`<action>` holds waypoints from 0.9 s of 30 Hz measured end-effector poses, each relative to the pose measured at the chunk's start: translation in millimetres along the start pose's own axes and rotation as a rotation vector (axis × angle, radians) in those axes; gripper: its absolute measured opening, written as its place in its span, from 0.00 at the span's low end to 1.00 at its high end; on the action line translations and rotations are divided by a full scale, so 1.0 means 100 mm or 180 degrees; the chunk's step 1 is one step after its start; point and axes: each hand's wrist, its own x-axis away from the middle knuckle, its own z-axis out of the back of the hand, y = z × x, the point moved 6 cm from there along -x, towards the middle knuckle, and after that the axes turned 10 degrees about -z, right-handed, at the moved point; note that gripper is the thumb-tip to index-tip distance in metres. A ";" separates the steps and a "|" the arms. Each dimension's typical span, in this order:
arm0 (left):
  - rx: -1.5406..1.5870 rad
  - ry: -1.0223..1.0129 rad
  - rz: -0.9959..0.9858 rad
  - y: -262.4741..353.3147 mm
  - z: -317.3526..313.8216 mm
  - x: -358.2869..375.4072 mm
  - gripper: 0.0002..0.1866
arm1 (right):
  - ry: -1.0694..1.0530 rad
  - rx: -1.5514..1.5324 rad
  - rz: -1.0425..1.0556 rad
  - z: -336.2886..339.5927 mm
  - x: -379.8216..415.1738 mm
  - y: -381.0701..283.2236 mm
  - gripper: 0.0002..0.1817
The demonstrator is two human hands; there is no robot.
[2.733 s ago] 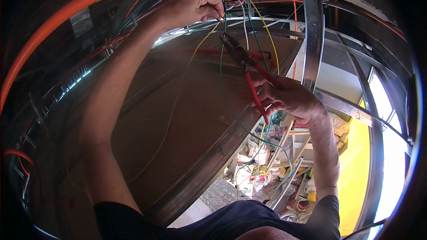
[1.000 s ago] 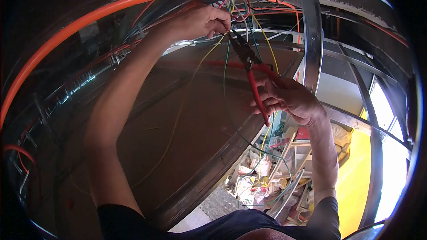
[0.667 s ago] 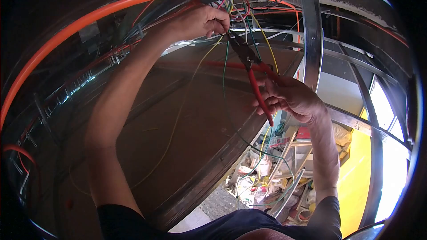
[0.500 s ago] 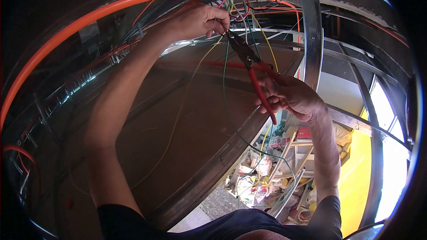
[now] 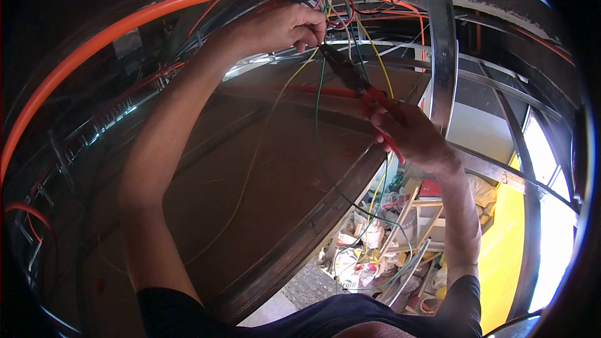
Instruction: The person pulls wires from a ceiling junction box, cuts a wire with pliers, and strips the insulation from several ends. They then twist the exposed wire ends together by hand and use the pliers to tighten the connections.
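My left hand [image 5: 305,27] is raised beneath the ceiling frame, thumb and fingers pinched on wire ends. A yellow wire [image 5: 275,103] and a green wire [image 5: 317,97] hang down from right at those fingertips. My right hand [image 5: 413,134] is wrapped around the red handles of a pair of pliers [image 5: 350,74]. The dark jaws reach up and left to the pinched wire ends, close against my left fingertips. Exactly what sits between the jaws is too small to tell. Behind the pliers, a bundle of coloured wires [image 5: 341,15] comes down from above.
An orange conduit [image 5: 156,7] curves across the upper left. A metal stud [image 5: 443,56] stands just right of the pliers. Below my arms lies a brown panel [image 5: 250,169] with a metal edge. Further down are a wooden ladder [image 5: 400,225], piled bags and a yellow panel [image 5: 501,238].
The plier handles have come together as my right hand's fingers closed around them. That hand has shifted slightly right, while the jaws remain by my left fingertips.
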 end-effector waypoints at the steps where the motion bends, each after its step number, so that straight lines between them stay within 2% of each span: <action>1: 0.0001 0.0002 0.0003 0.01 0.02 -0.01 0.04 | 0.0371 0.0553 0.0181 0.02 0.02 -0.05 0.17; 2: 0.0050 -0.0052 -0.0002 0.02 0.02 -0.02 0.04 | 0.0367 0.0556 0.0180 -0.02 0.04 -0.05 0.17; 4: 0.0098 -0.0099 0.0000 0.03 0.04 -0.03 0.04 | 0.1687 0.2160 0.0334 0.05 0.12 -0.14 0.15; 5: 0.0048 -0.0169 0.0075 0.04 0.02 -0.07 0.04 | 0.1682 0.2159 0.0336 0.06 0.11 -0.07 0.15; 7: 0.0014 -0.0268 0.0142 0.03 -0.02 -0.08 0.05 | 0.3203 0.3501 0.1458 -0.01 0.27 -0.14 0.19; 9: -0.0031 -0.0235 0.0196 0.01 -0.01 -0.09 0.05 | 0.3046 0.3257 0.1166 -0.02 0.22 -0.07 0.22; 11: -0.0008 -0.0256 0.0207 -0.02 -0.02 -0.10 0.05 | 0.3474 0.3525 0.1485 -0.09 0.29 -0.14 0.22; 14: 0.0033 -0.0296 0.0237 0.01 0.00 -0.09 0.04 | 0.3673 0.3773 0.1417 -0.12 0.30 -0.20 0.19; 18: 0.0071 -0.0393 0.0208 0.04 0.01 -0.11 0.03 | 0.3574 0.3842 0.1427 -0.05 0.30 -0.22 0.21; 21: -0.0142 -0.0433 0.0243 0.08 0.01 -0.10 0.02 | 0.3261 0.3652 0.1491 -0.02 0.40 -0.20 0.20; 23: -0.0087 -0.0377 0.0217 -0.01 0.02 -0.03 0.02 | 0.2847 0.3222 0.1113 -0.01 0.52 -0.14 0.17; 24: -0.0024 -0.0335 0.0195 -0.04 0.03 0.01 0.01 | 0.2578 0.2795 0.1080 0.02 0.59 -0.14 0.15; 25: -0.0027 -0.0336 0.0195 -0.06 0.02 0.04 0.01 | 0.2579 0.2793 0.1081 0.02 0.62 -0.10 0.15; 27: -0.0070 -0.0236 -0.0022 -0.05 0.02 0.07 0.04 | 0.1702 0.1667 0.0718 0.02 0.55 0.08 0.13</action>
